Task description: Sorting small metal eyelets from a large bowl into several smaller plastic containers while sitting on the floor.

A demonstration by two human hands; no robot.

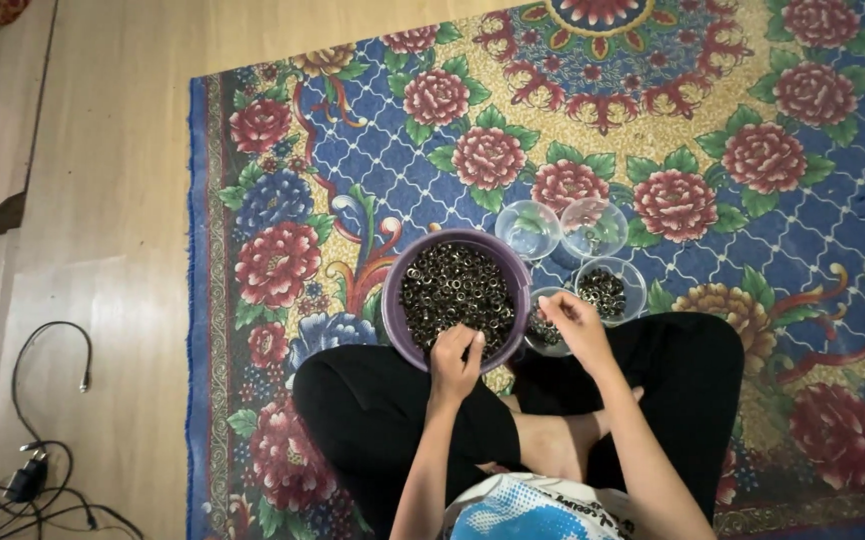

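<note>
I sit cross-legged on a flowered carpet. A purple bowl (397,290) full of small dark metal rings stands before my knees. My left hand (455,360) rests on the bowl's near rim, fingers pinched on some rings. My right hand (575,325) hovers over a small clear cup (537,338) holding a few rings, its fingers closed as if pinching something tiny. Beside it a second clear cup (611,290) holds more rings. Two empty clear cups (528,228) (594,226) stand behind.
The blue, red and gold carpet (713,130) covers most of the floor. Bare wooden floor (103,200) lies to the left, with a black cable and plug (28,470) at the lower left. My black-trousered legs (373,420) are folded in front.
</note>
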